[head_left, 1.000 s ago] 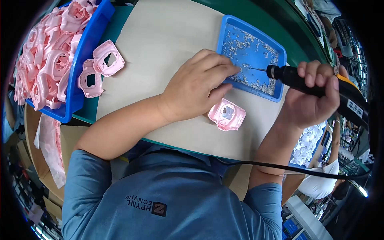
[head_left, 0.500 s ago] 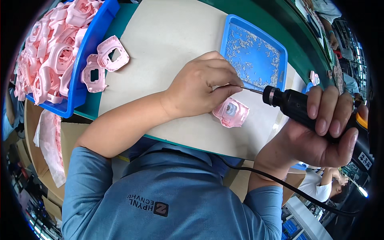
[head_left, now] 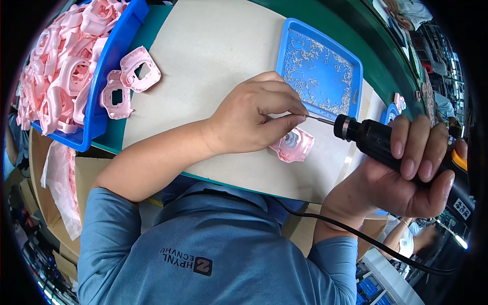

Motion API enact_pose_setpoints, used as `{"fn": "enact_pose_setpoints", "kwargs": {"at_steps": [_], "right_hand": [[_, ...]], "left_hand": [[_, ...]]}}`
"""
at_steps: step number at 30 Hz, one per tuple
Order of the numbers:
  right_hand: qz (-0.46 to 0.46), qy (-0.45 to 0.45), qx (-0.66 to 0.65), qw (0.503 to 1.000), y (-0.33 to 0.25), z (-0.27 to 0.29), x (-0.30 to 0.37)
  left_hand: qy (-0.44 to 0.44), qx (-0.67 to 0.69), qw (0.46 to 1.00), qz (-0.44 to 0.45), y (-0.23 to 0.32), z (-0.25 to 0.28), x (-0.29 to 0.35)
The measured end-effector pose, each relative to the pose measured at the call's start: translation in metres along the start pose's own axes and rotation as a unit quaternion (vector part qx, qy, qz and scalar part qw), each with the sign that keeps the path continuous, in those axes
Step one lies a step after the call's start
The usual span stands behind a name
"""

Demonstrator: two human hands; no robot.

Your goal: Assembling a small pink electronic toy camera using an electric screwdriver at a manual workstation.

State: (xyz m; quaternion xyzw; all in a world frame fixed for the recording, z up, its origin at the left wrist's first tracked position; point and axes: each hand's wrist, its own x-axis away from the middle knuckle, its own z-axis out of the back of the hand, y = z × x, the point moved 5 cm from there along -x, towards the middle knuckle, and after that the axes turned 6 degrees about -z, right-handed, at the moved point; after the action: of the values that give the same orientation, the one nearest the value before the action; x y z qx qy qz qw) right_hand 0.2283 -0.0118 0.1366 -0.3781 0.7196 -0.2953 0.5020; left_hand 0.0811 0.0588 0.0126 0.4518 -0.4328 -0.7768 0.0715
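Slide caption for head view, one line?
Right hand holds black screwdriver, left hand pinching at the end of its bit, near pink shell and blue tray.

Screwdriver [head_left: 374, 139]: black, with a slim metal bit [head_left: 322, 120]; held slanting, pointing toward ten o'clock.
Pink shell [head_left: 304, 147]: hollow, greyish inside; lying on the pale sheet [head_left: 213, 66], at seven o'clock from the bit's visible end; partly hidden toward ten o'clock.
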Motion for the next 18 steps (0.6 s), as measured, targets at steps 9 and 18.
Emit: {"fn": "enact_pose_setpoints", "kwargs": {"at_steps": [9,18], "right_hand": [[-0.021,-0.026,-0.02,0.999,0.0,-0.003,0.004],[-0.048,-0.018,0.047,0.998,-0.006,0.001,0.03]], "left_hand": [[-0.022,0.044,0.999,0.004,0.0,-0.004,0.002],[-0.152,0.003,0.988,0.03,0.006,-0.028,0.013]]}}
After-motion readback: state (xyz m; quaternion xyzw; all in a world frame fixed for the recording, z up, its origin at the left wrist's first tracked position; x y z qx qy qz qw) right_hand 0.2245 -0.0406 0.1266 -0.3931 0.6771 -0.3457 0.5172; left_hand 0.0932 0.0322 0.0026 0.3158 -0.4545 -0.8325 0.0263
